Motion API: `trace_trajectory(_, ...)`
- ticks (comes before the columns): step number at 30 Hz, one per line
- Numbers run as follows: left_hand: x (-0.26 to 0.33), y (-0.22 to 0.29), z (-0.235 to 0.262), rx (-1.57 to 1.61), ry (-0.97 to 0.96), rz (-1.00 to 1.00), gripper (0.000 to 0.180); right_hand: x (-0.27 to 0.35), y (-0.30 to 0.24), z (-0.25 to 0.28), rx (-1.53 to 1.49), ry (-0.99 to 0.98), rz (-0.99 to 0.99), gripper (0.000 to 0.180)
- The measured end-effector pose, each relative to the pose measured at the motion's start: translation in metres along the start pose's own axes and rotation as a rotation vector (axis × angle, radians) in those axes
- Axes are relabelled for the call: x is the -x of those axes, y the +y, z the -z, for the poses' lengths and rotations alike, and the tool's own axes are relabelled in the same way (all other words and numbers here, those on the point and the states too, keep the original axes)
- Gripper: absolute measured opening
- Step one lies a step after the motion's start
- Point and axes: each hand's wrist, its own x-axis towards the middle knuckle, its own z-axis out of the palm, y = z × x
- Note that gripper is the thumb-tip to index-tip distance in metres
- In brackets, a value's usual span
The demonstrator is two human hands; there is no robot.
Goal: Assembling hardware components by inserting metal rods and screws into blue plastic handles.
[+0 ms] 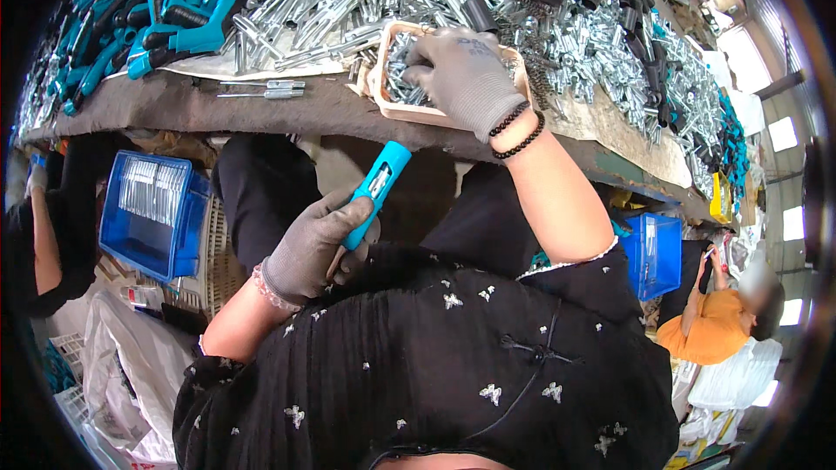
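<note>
My left hand (320, 239), in a grey glove, is closed around a teal tubular plastic handle (380, 179). The handle tilts up to the right, and a silver metal part shows through a slot in its side. My right hand (463, 70), gloved too, is over a pale shallow tray (424, 116) at the bench's near edge. Its thumb and forefinger curve down toward small silver metal parts (399, 78) in the tray, with a gap between them. The other fingers are partly hidden.
Thin metal rods (263, 90) lie on the bench edge. Teal handles (187, 30) are heaped at left, loose metal shafts (348, 0) beyond the tray. Blue bins (146, 248) stand below the bench on both sides. A person in orange (707, 331) sits at right; another person's arm (43, 239) shows at left.
</note>
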Motion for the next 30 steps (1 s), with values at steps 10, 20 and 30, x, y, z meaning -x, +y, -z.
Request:
trace_trajectory(10, 0.008, -0.010, 0.020, -0.001, 0.048, 0.053, 0.028, 0.056, -0.030, 0.010, -0.540, 0.205, 0.212, 0.011)
trace_trajectory(20, 0.008, -0.010, 0.012, -0.055, 0.096, 0.100, 0.040, 0.086, -0.050, -0.022, -0.502, 0.140, 0.375, 0.010)
trace_trajectory(30, 0.007, -0.020, 0.015, 0.027, 0.058, 0.128, 0.042, 0.094, -0.054, -0.028, -0.234, 0.314, 0.694, 0.011)
